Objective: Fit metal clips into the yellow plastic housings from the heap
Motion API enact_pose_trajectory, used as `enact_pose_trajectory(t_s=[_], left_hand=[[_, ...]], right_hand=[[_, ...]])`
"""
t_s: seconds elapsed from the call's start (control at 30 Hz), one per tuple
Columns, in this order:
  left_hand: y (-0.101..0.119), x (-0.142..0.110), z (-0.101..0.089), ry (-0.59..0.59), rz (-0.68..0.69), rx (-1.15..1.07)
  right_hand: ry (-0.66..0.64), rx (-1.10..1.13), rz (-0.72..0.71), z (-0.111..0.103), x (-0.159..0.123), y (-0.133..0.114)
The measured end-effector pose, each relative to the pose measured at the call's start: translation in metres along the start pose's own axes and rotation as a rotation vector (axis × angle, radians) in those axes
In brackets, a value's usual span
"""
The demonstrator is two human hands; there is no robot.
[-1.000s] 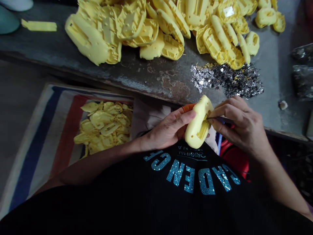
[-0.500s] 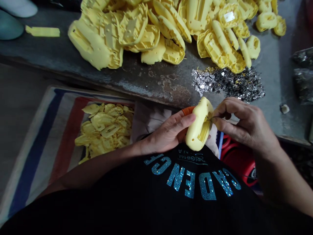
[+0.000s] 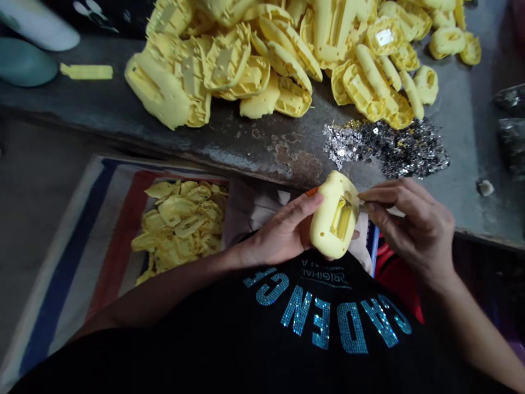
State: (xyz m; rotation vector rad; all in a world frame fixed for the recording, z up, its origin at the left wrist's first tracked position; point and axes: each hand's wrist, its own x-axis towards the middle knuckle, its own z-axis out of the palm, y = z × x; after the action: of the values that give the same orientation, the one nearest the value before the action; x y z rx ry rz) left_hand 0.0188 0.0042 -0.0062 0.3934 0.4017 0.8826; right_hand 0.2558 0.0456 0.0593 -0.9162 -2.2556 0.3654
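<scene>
My left hand [image 3: 285,230] is wrapped round a yellow plastic shell [image 3: 324,235], its thumb on the near-left side. The shell is held upright over my lap, with its long slot facing up toward me. Small dark metal bits [image 3: 346,202] show at the upper end of the slot. At the shell's right edge my right hand [image 3: 410,219] has its thumb and forefinger brought close together. Whatever lies between those fingertips is too small to name. A heap of small shiny metal pieces [image 3: 414,150] lies on the table just beyond my right hand.
Many yellow plastic shells [image 3: 159,90] are piled along the dark table [image 3: 229,137]. A striped sheet [image 3: 74,257] at lower left carries more yellow parts [image 3: 180,213]. A flat yellow strip [image 3: 91,72] lies at far left, and clear bags [image 3: 512,137] sit at far right.
My right fingertips have moved from the slot out to the shell's right edge. The shell has turned so its slot faces me more fully. The view has shifted slightly.
</scene>
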Motion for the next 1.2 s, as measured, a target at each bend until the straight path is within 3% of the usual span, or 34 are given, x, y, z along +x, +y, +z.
enact_pose_trajectory(t_s=[0.13,0.27,0.4,0.5,0.57,0.8,0.9,1.07,1.2], left_hand=[[0.002,-0.001,0.001,-0.063,-0.052,0.027],[-0.004,-0.001,0.003,0.019,0.038,0.031],[-0.01,-0.001,0.005,0.068,0.119,0.036],[-0.009,-0.004,0.007,0.099,0.113,0.067],[-0.008,-0.007,0.007,0.118,0.093,0.091],[-0.014,-0.011,0.005,0.11,0.08,0.126],[-0.015,-0.009,0.005,0.129,0.066,0.117],[-0.011,-0.004,0.005,0.092,0.034,0.052],[-0.011,-0.004,0.0,0.112,0.035,0.064]], right_hand=[[0.062,-0.236,-0.136,0.007,-0.016,0.0],[0.071,-0.384,-0.224,0.014,-0.032,-0.002],[0.068,-0.301,-0.193,0.01,-0.029,-0.004],[-0.016,-0.037,-0.087,-0.003,-0.014,-0.003],[-0.077,0.016,-0.091,-0.011,-0.004,-0.001],[-0.248,-0.305,-0.214,-0.018,0.011,0.0],[-0.293,-0.211,-0.162,-0.021,0.015,-0.001],[-0.343,0.036,0.039,-0.027,0.021,0.0],[-0.333,0.079,0.119,-0.022,0.022,0.003]])
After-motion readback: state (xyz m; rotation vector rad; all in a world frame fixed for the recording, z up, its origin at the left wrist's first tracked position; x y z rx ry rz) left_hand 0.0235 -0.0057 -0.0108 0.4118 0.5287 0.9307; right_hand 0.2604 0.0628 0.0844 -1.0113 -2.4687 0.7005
